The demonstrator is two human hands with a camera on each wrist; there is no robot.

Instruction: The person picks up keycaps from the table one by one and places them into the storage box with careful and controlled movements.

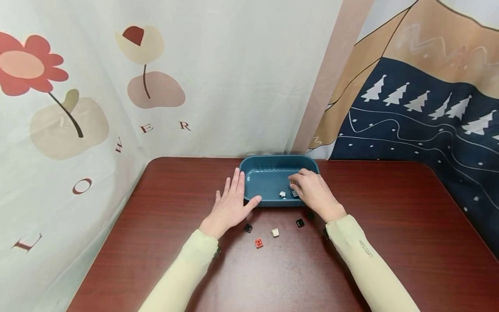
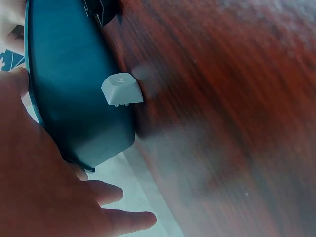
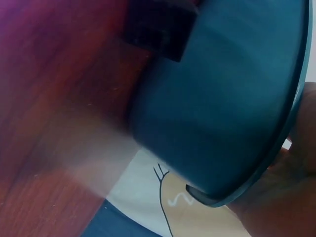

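Observation:
A blue rectangular tray [image 1: 280, 203] stands at the back of the table, with a few small light keycaps [image 1: 282, 194] on its floor. My left hand [image 1: 230, 206] lies against its left rim, fingers straight and spread, thumb at the front edge. Over the right part of the tray, my right hand [image 1: 313, 190] has thumb and fingers curled in and pinches a small orange-brown keycap [image 1: 292, 182], mostly covered by the fingers. In the right wrist view that hand [image 3: 291, 177] reaches past the tray's rim, and its fingertips are hidden.
In front of the tray, loose keycaps lie on the dark red table [image 1: 175, 260]: a red one [image 1: 259, 243], a white one [image 1: 275, 232] and black ones [image 1: 248, 228] on either side. A patterned curtain [image 1: 234, 78] hangs right behind the table.

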